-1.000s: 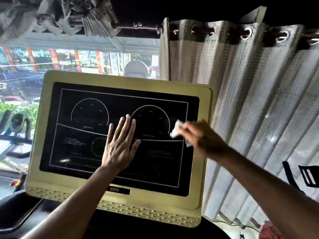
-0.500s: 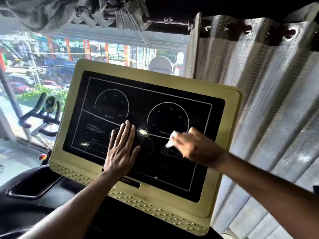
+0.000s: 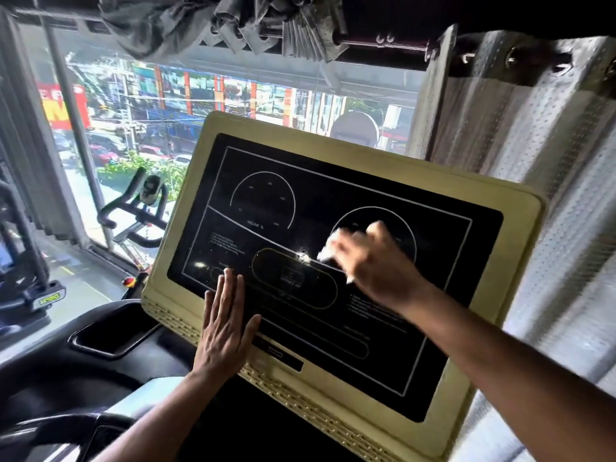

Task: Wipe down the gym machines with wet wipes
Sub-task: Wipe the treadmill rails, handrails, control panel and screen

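right hand (image 3: 376, 265) (blurred) grips wipe (image 3: 328, 250) | left hand (image 3: 225, 323) flat on console (image 3: 520, 208)

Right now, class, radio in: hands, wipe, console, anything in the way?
Left hand flat on console screen. Right hand grips wet wipe, on the right dial. Nothing else on the screen.

Console (image 3: 520, 208) ahead; exercise bike (image 3: 140, 211) behind-left; curtain (image 3: 540, 135) right; window (image 3: 200, 95) behind.
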`<state>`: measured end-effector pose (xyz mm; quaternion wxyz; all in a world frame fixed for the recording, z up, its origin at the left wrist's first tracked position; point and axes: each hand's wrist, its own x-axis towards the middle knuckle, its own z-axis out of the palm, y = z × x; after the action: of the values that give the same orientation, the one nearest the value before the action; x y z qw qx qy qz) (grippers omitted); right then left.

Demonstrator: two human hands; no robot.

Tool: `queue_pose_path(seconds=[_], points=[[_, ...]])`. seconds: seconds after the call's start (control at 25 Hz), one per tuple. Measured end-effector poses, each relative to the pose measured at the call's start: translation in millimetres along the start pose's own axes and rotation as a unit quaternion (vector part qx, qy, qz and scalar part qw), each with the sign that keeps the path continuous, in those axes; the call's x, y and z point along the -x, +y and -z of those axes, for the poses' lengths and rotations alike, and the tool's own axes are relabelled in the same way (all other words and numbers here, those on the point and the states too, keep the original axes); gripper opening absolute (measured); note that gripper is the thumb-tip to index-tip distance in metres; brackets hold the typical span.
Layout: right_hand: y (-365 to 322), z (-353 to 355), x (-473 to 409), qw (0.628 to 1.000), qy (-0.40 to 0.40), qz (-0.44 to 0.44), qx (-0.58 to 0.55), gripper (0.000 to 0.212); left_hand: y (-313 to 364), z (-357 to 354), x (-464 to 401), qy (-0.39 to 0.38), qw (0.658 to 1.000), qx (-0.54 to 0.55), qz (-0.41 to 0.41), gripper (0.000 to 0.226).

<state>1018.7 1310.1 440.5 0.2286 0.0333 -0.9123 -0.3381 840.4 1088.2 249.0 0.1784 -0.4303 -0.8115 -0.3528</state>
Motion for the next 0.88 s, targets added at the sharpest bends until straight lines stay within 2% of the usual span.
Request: queue_pose_path(seconds=[0.08, 0.12, 0.16, 0.28, 0.36, 0.48, 0.56, 0.64, 0.68, 0.72, 0.8, 0.84, 0.88], points=[[30.6, 4.5, -22.9, 0.993, 0.069, -0.088, -0.021, 0.038, -10.2, -1.1, 11.9, -0.008, 1.000, -0.007, -0.008, 0.075], [29.2, 4.8, -28.5, 0.991, 0.087, -0.095, -0.028, 0.038, -14.6, -0.8, 14.0, -0.009, 1.000, -0.010, -0.013, 0.075], [16.0, 0.8, -30.0, 0.993, 0.084, -0.076, -0.029, 0.040, -18.7, 0.0, 13.7, -0.010, 1.000, -0.011, -0.012, 0.075], [-48.6, -12.4, -19.7, 0.996, 0.012, 0.092, 0.017, 0.041, -30.5, 4.9, 1.3, -0.013, 0.999, -0.007, 0.036, 0.079], [-45.4, -12.5, -29.6, 0.991, 0.004, 0.133, 0.019, 0.039, -38.3, 7.0, -4.6, -0.024, 0.999, -0.008, 0.045, 0.081], [6.6, -6.3, -67.7, 0.999, 0.028, 0.021, 0.002, 0.026, -43.9, 8.0, -5.7, -0.033, 0.999, -0.022, 0.029, 0.083], [20.4, -6.5, -83.7, 0.997, 0.054, -0.042, -0.023, 0.026, -49.1, 9.7, -8.4, -0.033, 0.999, -0.032, 0.026, 0.088], [-7.1, -17.6, -83.8, 0.997, 0.069, -0.024, -0.023, 0.030, -59.2, 15.1, -17.2, -0.027, 0.998, -0.028, 0.041, 0.097], [-32.5, -21.8, -78.3, 0.998, 0.059, 0.023, -0.025, 0.024, -65.9, 19.8, -23.6, -0.026, 0.998, -0.021, 0.050, 0.100], [-56.3, -23.8, -73.0, 0.996, 0.052, 0.067, -0.020, 0.026, -72.8, 24.6, -28.5, -0.027, 0.998, -0.014, 0.055, 0.099], [-69.3, -21.2, -73.5, 0.993, 0.042, 0.112, -0.017, 0.060, -83.3, 31.0, -33.7, -0.033, 0.998, -0.011, 0.047, 0.089], [-60.0, -16.7, -81.4, 0.994, 0.047, 0.103, -0.006, 0.062, -86.2, 31.6, -34.3, -0.035, 0.998, -0.013, 0.042, 0.085], [-45.4, -15.4, -91.9, 0.996, 0.042, 0.077, 0.007, 0.054, -88.3, 31.8, -34.9, -0.036, 0.998, -0.016, 0.039, 0.084]])
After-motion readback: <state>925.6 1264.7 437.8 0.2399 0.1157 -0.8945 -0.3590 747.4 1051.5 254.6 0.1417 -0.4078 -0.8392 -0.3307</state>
